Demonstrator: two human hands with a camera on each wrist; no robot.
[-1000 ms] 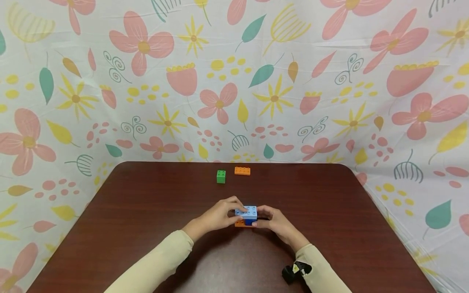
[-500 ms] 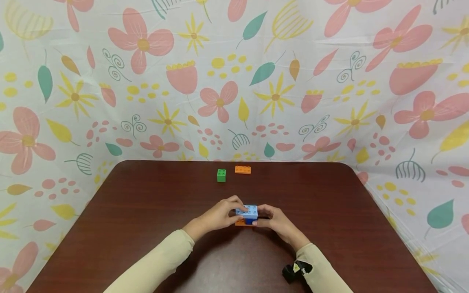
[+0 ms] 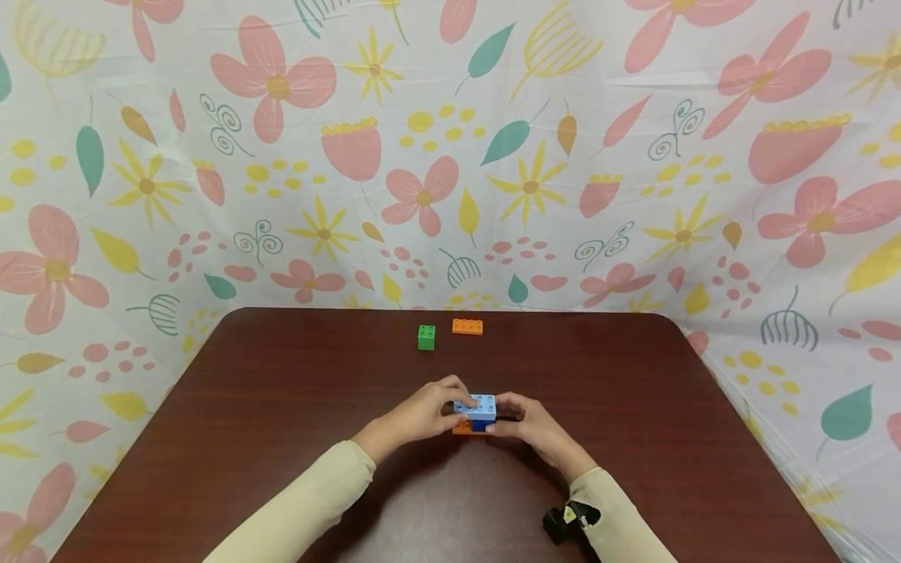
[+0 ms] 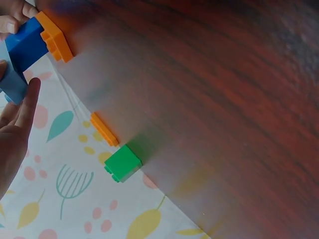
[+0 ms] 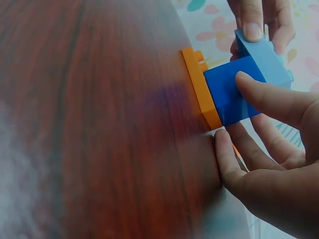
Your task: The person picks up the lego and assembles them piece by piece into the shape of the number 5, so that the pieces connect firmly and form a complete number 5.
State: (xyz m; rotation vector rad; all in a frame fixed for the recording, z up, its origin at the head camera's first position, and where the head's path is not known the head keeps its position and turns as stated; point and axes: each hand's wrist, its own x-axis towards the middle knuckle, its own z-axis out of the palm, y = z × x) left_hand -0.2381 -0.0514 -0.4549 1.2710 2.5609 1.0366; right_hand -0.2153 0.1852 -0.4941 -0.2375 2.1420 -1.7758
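A small stack of toy building bricks stands on the table in front of me. At its bottom is a flat orange brick (image 5: 199,94), with a dark blue brick (image 5: 227,84) on its right part. A light blue brick (image 3: 475,406) tops the stack and overhangs to the left. My left hand (image 3: 425,408) pinches the light blue brick's left end between thumb and fingers. The right hand (image 3: 529,428) grips the dark blue brick from the right, its thumb on the near face. Its little finger rests low beside the orange brick.
Behind the stack, a green brick (image 3: 426,337) and another flat orange brick (image 3: 468,327) lie near the far edge of the dark wooden table (image 3: 317,360). A flower-patterned cloth (image 3: 422,117) hangs behind. A black strapped device (image 3: 566,520) sits at the right sleeve.
Both hands keep their hold and the stack looks the same. Only the head view has shifted slightly.
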